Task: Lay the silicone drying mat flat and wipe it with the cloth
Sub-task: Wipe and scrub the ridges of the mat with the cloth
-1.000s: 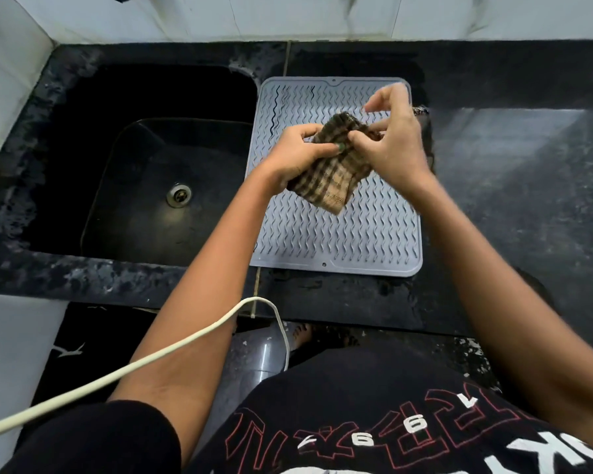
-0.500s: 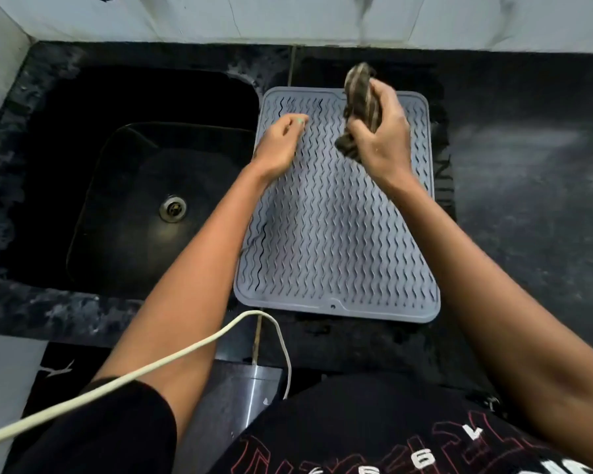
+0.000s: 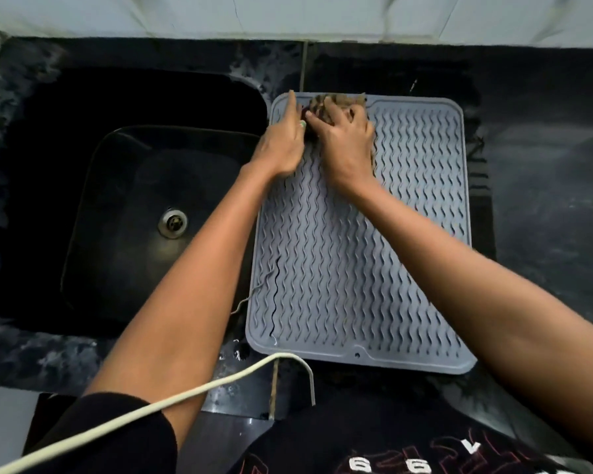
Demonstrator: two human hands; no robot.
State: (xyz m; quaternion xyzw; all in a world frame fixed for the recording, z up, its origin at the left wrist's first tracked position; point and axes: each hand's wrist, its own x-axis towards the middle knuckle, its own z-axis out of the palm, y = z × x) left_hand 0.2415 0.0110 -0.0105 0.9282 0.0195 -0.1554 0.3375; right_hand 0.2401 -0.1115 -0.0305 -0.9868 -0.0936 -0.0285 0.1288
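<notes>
the grey silicone drying mat (image 3: 356,241) lies flat on the black stone counter (image 3: 541,200), its left edge running just beside the sink (image 3: 124,213), which fills the 9 o'clock side of my view. the mat's wavy ridges run from its near rim at 6 o'clock up to its far rim at 12 o'clock.

my right hand (image 3: 348,145) is pressed palm-down on the checked brown cloth (image 3: 336,102), which is bunched under my fingers at the mat's far-left corner, around 11 o'clock on the mat. the cloth pokes out past my fingertips and touches the mat's far rim. my fingers are spread and curled over it, gripping it against the mat.

my left hand (image 3: 281,145) rests just beside the right one, at its 9 o'clock, fingers stretched forward along the mat's left rim, flat and holding nothing. its thumb side touches the cloth's edge.

a pale cable (image 3: 172,401) crosses my view from 8 o'clock toward the mat's near edge, passing over my left forearm. the sink's drain (image 3: 172,222) sits at the basin's middle.
</notes>
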